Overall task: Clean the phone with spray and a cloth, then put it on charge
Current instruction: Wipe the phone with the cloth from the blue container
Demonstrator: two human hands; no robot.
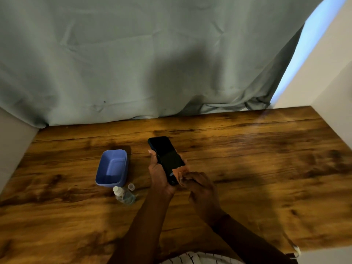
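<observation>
The right hand (198, 185) is closed in a narrow pinch on a small orange cloth (182, 171), pressing it against the near end of the phone (167, 159) screen. The left hand (160, 172) is wrapped around the phone from its left edge, thumb along the side and fingers underneath, holding it above the table (247, 149) with the dark screen facing up. The far end of the phone tilts away from the person.

This grip appears chosen so that the left hand braces the device while the right hand applies wiping pressure; cradling from below leaves the whole screen open to the cloth. The step in hand is judged to be the wipe. Charging is not yet started, and no cable or charger is visible in the view.

Left of the hands, near the front of the table, a clear spray bottle (123, 195) with a white top stands within easy reach of the left hand. Its small clear cap (131, 186) rests just beside it, which suggests the spray is ready for use. Behind the bottle sits an open blue container (112, 168); nothing can be seen inside it.

Count:
- Phone: one
- Cloth: one
- Spray bottle: one
- Loose cap: one
- Container: one

A grey-green curtain (133, 54) hangs behind the far table edge.
</observation>
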